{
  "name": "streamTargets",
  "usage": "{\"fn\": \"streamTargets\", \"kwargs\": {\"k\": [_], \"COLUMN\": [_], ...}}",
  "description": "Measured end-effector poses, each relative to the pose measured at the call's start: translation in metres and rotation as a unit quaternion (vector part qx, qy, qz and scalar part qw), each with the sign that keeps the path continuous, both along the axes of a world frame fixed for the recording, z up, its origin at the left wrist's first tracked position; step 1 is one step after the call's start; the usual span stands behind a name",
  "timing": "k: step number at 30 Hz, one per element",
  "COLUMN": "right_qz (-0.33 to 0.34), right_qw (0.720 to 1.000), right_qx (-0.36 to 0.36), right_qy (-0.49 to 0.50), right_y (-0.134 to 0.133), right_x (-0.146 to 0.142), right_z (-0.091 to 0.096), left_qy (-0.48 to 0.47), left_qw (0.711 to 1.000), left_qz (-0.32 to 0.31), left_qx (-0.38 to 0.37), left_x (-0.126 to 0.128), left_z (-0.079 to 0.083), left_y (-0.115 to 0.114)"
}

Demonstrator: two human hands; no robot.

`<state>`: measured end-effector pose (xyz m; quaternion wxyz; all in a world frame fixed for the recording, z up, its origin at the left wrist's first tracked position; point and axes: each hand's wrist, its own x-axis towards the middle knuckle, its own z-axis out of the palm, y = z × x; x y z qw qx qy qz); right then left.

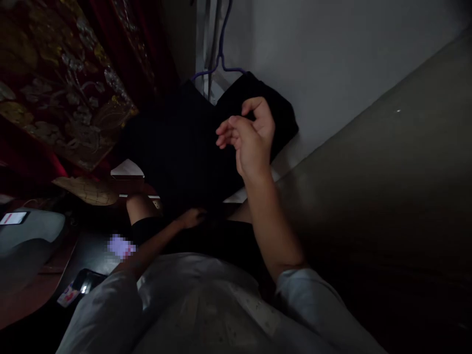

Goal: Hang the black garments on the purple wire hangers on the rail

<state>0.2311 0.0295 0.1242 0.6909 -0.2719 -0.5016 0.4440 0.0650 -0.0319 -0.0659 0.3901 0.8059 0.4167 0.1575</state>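
Observation:
A black shirt (173, 142) hangs on a purple hanger (221, 59) in front of me, its sleeve spreading to the right. My right hand (254, 137) is raised before the shirt's right half, fingers loosely bent and apart, with nothing visible in them. Low down, my left hand (193, 218) is at the shirt's bottom edge, its fingers curled on the dark cloth. Dim light hides most of the fabric's folds and the exact grip.
A dark red embroidered curtain (73, 83) hangs at the left. Pale wall (332, 59) rises behind and to the right. On the left are a grey chair seat (44, 226) with a phone (14, 218) on it, and a woven fan-like item (86, 191).

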Motion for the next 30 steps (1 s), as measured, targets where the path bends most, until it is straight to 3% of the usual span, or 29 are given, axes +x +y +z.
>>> {"fn": "streamTargets", "kwargs": {"k": [1, 3, 5, 7, 8, 10, 13, 17, 20, 23, 25, 28, 30], "right_qz": [-0.007, -0.019, -0.024, -0.023, -0.023, -0.032, -0.060, -0.097, -0.111, -0.133, -0.156, -0.175, -0.156], "right_qw": [1.000, 1.000, 1.000, 0.999, 0.998, 0.997, 0.993, 0.984, 0.978, 0.978, 0.979, 0.979, 0.983], "right_qx": [-0.002, 0.002, 0.014, 0.030, 0.039, 0.053, 0.075, 0.118, 0.136, 0.095, 0.042, -0.008, -0.019], "right_qy": [0.007, 0.008, -0.009, -0.031, -0.039, -0.052, -0.071, -0.093, -0.115, -0.129, -0.125, -0.108, -0.090], "right_y": [0.005, 0.013, 0.016, 0.016, 0.014, 0.013, 0.018, 0.035, 0.047, 0.051, 0.047, 0.027, 0.005], "right_x": [-0.004, -0.009, -0.013, -0.014, -0.013, -0.011, -0.009, -0.014, -0.021, -0.026, -0.028, -0.031, -0.034], "right_z": [-0.003, -0.009, -0.012, -0.015, -0.015, -0.015, -0.015, -0.018, -0.028, -0.045, -0.061, -0.087, -0.099], "left_qy": [-0.007, -0.047, -0.138, -0.171, -0.164, -0.140, -0.114, -0.098, -0.104, -0.141, -0.178, -0.240, -0.270], "left_qw": [1.000, 0.994, 0.952, 0.910, 0.899, 0.888, 0.876, 0.857, 0.865, 0.870, 0.840, 0.782, 0.789], "left_qz": [0.002, 0.022, 0.062, 0.071, 0.058, 0.036, 0.035, 0.072, 0.109, 0.137, 0.165, 0.197, 0.215], "left_qx": [0.020, 0.098, 0.266, 0.372, 0.401, 0.437, 0.468, 0.501, 0.479, 0.451, 0.486, 0.540, 0.508], "left_x": [-0.004, -0.014, -0.019, -0.017, -0.014, -0.004, 0.008, 0.009, 0.011, 0.017, 0.017, -0.009, -0.047], "left_z": [0.014, 0.058, 0.114, 0.166, 0.186, 0.212, 0.221, 0.215, 0.212, 0.217, 0.226, 0.237, 0.230], "left_y": [0.004, 0.018, 0.039, 0.059, 0.069, 0.084, 0.094, 0.093, 0.085, 0.075, 0.073, 0.087, 0.105]}}
